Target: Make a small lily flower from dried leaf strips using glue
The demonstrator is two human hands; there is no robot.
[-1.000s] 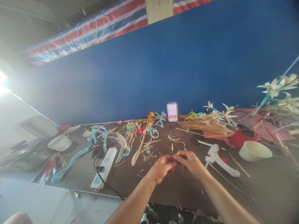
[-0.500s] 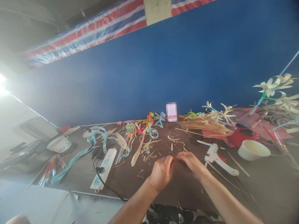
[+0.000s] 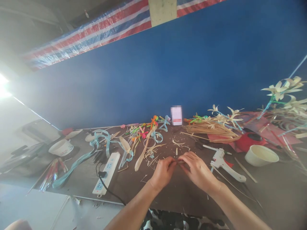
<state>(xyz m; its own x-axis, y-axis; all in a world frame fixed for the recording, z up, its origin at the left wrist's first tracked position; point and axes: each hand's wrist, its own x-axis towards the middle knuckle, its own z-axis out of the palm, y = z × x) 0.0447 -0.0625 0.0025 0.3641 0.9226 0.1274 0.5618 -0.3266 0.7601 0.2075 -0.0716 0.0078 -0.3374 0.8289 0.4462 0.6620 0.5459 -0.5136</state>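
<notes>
Over the brown table (image 3: 182,198), my left hand (image 3: 163,172) and my right hand (image 3: 197,169) meet fingertip to fingertip. Both are closed in a pinch. Whatever lies between the fingers is too small and too covered to name. Just beyond them are pale straw-like scraps (image 3: 180,142) and thin trimmings (image 3: 155,156). To the right of my right hand lies a white glue gun (image 3: 226,166). A long dried husk strip (image 3: 141,156) is to the left of my left hand.
A white power strip (image 3: 106,174) with a black cord lies left. Light-blue ribbon (image 3: 72,167) trails beside it. Right are a cream bowl (image 3: 261,156), a bundle of dried husks (image 3: 211,130) and pale husk flowers (image 3: 278,91). Another white bowl (image 3: 61,147) stands far left.
My right hand has turned, with its back now facing up more and its fingers bent. My left hand has shifted slightly left and its wrist has turned. Fingertips stay together.
</notes>
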